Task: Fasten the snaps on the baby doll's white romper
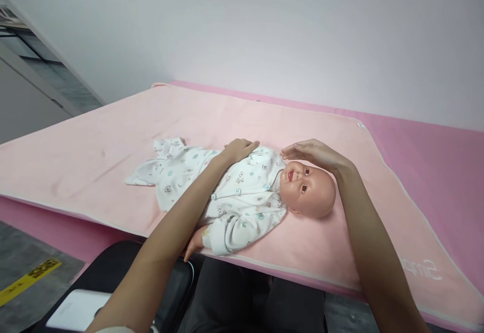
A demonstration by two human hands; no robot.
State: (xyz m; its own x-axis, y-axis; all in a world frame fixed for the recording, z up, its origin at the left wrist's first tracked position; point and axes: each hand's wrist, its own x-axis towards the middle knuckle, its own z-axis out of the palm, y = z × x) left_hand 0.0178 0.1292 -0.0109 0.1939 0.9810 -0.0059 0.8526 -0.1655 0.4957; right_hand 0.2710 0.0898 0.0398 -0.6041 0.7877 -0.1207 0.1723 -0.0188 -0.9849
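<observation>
A baby doll (308, 192) lies on its back, its bald head to the right, wearing a white printed baby outfit (189, 169) with snap buttons. My left hand (240, 150) rests over the far side of the doll's torso, thumb along the cloth; its other fingers curl over the far edge, partly hidden. Beside the far side of the doll's head, my right hand (312, 152) is held with fingers stretched out and slightly cupped, holding nothing. Whether it touches the head I cannot tell. The doll's near hand (195, 242) pokes out of its folded sleeve at the table edge.
A light pink blanket (106, 136) covers most of the pink table (434, 156), which stands against a white wall (264, 30). Close to the near edge, a black seat or case (177, 282) carries a white flat device (77, 310). Yellow tape (30, 280) marks the floor.
</observation>
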